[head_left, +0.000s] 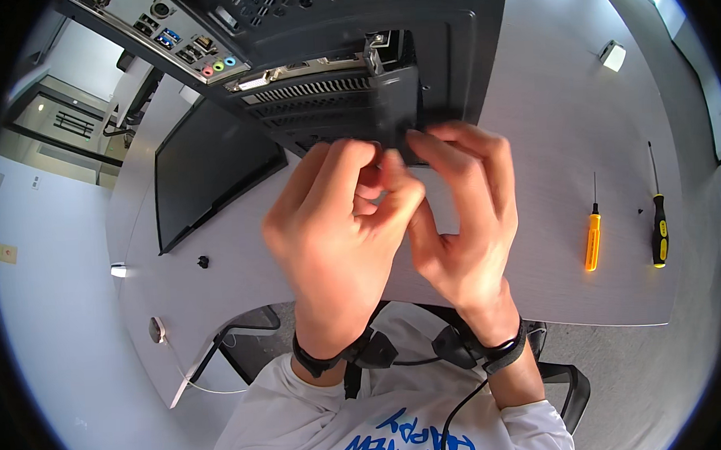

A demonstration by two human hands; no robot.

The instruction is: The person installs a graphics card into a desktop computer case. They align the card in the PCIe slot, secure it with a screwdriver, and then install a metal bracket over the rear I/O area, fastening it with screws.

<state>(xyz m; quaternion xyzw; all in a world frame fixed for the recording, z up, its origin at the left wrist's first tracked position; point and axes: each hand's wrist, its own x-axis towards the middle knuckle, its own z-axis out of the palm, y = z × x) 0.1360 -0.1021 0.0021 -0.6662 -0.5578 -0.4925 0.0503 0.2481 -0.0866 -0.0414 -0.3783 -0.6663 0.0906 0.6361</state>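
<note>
A black computer case (449, 52) stands at the far side of the desk with its port and slot face toward me. At its expansion slots a dark narrow panel (397, 103) juts toward my fingers, slightly blurred. My left hand (336, 218) is closed, thumb and forefinger pinched at the panel's near end; whatever they hold is hidden. Close beside it, my right hand (468, 208) has curled fingers, the forefinger against the panel's near end. Its thumb reaches behind the left hand, so its grip is partly hidden.
On the desk (557, 120), a yellow-handled screwdriver (593, 243) and a black-and-yellow screwdriver (659, 232) lie at right. A dark monitor (209, 171) lies left of the case, near a small black piece (203, 262). A white block (612, 56) sits far right.
</note>
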